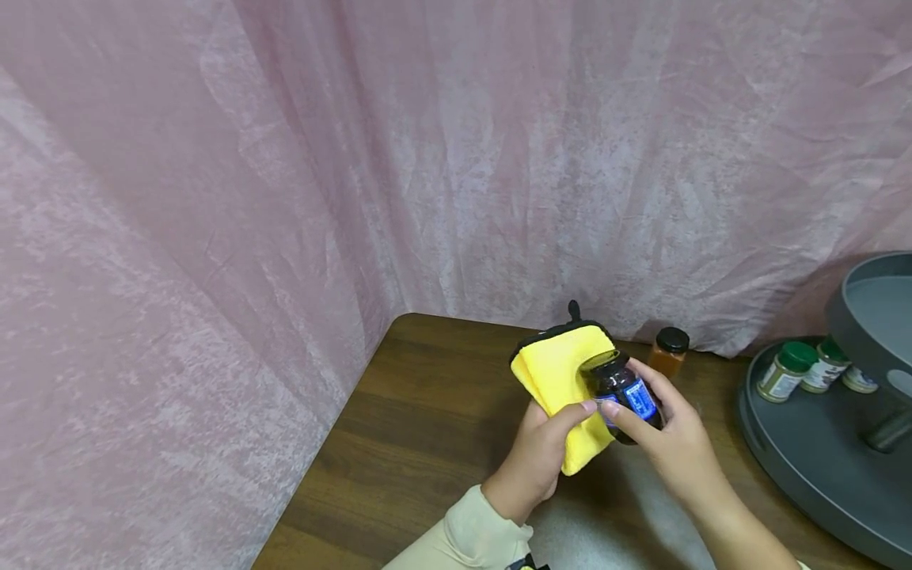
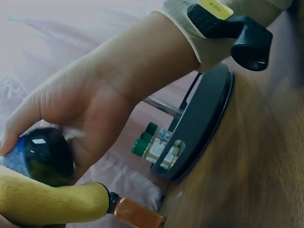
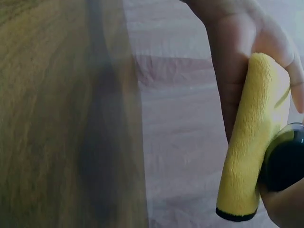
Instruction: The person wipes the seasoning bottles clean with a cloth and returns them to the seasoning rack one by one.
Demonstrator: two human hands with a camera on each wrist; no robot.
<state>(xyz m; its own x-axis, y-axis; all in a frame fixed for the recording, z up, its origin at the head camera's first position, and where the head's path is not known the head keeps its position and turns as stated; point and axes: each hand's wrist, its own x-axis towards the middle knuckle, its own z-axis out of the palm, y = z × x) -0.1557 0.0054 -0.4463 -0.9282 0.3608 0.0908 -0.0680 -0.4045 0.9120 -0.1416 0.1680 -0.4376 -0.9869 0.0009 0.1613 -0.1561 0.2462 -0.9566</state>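
Note:
My left hand grips a folded yellow cloth with black edging and a small black loop, its thumb over the front. A dark glass jar with a blue label is held tilted in my right hand, against the cloth and above the table. Both thumbs nearly meet at the jar's label. In the left wrist view, the jar's rounded dark glass end shows beside the cloth. The right wrist view has the cloth lying along my left palm, the jar close beside it.
An orange-brown jar with a black lid stands at the back of the wooden table. To the right is a grey two-tier round stand with several green-capped spice jars on its lower tier. Pink curtains hang behind.

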